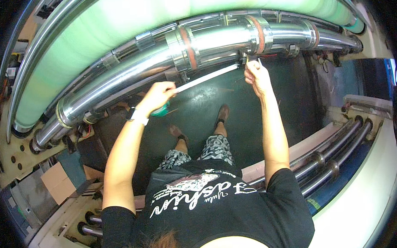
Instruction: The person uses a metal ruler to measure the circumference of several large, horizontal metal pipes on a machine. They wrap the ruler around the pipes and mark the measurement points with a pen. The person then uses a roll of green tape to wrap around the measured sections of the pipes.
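Observation:
My left hand [157, 98] is closed around a tape measure, its green case [160, 110] showing below the fingers. From that hand the white tape [206, 79] runs out straight, rising to the right until it ends under the shiny metal roller [221, 42], a little left of my right hand. My right hand [257, 78] is raised just below a banded collar [259, 35] on the roller. Its fingers are pinched together against a small dark fitting [252, 57]; whatever they grip is too small to make out.
Behind the metal roller curves a large pale green roller [114, 32]. Cream machine frames [23, 160] stand at both sides. Close to my body lies another set of metal bars [324, 163] on a white machine bed [365, 196]. A cardboard piece [58, 182] stands at the left.

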Action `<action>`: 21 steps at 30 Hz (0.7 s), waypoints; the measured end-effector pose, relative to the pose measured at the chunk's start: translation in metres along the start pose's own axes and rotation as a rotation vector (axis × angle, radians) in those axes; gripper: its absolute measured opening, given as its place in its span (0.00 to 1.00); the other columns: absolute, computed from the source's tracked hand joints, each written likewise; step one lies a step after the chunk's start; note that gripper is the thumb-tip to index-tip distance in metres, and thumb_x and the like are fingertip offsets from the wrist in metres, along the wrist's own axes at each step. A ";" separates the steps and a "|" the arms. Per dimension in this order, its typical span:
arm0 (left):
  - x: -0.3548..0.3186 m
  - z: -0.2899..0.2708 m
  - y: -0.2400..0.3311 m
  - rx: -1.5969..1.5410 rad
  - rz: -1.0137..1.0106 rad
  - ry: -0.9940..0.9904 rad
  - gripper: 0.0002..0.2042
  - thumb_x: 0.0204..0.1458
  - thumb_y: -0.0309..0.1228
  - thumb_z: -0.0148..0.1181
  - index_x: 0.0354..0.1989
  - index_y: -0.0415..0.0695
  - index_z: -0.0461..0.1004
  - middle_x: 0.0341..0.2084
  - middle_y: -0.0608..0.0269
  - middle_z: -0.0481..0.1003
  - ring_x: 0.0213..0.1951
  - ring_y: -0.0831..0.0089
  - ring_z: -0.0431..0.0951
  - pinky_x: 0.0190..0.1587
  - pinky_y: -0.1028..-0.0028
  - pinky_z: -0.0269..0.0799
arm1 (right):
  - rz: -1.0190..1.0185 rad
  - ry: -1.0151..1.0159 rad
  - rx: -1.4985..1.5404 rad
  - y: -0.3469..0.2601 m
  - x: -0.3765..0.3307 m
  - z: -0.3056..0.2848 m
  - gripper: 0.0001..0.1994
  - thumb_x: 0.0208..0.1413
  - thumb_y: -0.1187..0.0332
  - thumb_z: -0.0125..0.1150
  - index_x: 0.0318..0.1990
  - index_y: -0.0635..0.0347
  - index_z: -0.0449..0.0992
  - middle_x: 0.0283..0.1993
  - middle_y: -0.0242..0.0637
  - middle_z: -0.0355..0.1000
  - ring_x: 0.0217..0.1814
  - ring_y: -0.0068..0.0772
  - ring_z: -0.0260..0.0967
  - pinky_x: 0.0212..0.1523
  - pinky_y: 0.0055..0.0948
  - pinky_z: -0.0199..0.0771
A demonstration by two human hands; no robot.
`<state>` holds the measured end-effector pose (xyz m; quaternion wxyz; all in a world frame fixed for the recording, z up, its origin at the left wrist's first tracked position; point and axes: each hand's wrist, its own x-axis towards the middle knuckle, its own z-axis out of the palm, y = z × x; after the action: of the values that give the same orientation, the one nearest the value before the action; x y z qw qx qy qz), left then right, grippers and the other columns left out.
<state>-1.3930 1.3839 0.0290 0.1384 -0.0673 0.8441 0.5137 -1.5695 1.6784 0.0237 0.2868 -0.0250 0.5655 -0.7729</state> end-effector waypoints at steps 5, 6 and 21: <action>0.051 0.053 0.021 0.250 0.143 0.282 0.08 0.48 0.32 0.52 0.24 0.40 0.69 0.17 0.51 0.69 0.23 0.57 0.71 0.28 0.66 0.65 | -0.100 0.449 0.128 0.035 0.004 -0.031 0.12 0.57 0.63 0.47 0.24 0.57 0.63 0.15 0.22 0.48 0.13 0.14 0.44 0.11 0.15 0.42; 0.059 0.060 0.027 0.294 0.119 0.300 0.08 0.48 0.32 0.52 0.24 0.40 0.69 0.19 0.49 0.70 0.25 0.53 0.72 0.29 0.64 0.66 | -0.101 0.507 0.149 0.039 -0.003 -0.030 0.12 0.58 0.62 0.45 0.24 0.57 0.63 0.15 0.22 0.49 0.13 0.14 0.44 0.11 0.15 0.42; 0.034 0.036 0.001 0.545 -0.052 0.356 0.10 0.50 0.35 0.50 0.27 0.42 0.71 0.24 0.49 0.71 0.30 0.51 0.72 0.32 0.60 0.67 | 0.247 0.005 -0.219 0.139 -0.044 0.011 0.21 0.60 0.54 0.35 0.42 0.63 0.68 0.27 0.32 0.72 0.30 0.22 0.63 0.35 0.23 0.60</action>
<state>-1.4192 1.4171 0.0039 0.0149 -0.1382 0.9595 0.2452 -1.4707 1.6622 -0.0836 0.3738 0.0155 0.6457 -0.6657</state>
